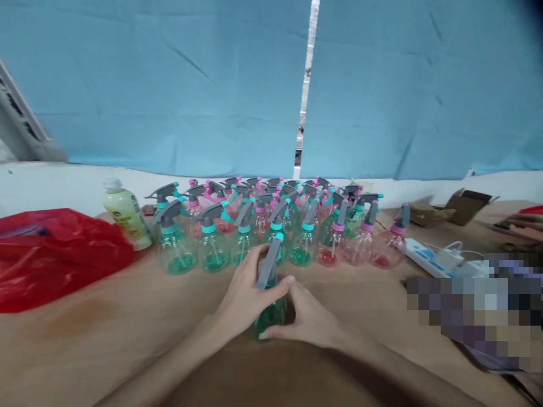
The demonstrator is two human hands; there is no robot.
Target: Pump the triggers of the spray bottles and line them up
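Observation:
A green spray bottle (271,314) with a grey trigger head and teal nozzle stands upright near me, in front of the rows of others. Around its neck and trigger head, my left hand (246,282) is closed, the thumb crossing the front. Lower down, my right hand (311,316) wraps the round body from the right, its thumb on the near side. The fingers behind the bottle are hidden. Just beyond my hands stand several more spray bottles, such as a green one (214,257) and a pink one (328,257).
On the left lie a red plastic bag (63,254) and a leaning drink bottle (127,215). To the right are a power strip (424,257) with plugs, an open cardboard box (466,204) and a blurred-out device (475,322). Blue cloth (190,85) hangs behind the wooden table (139,333).

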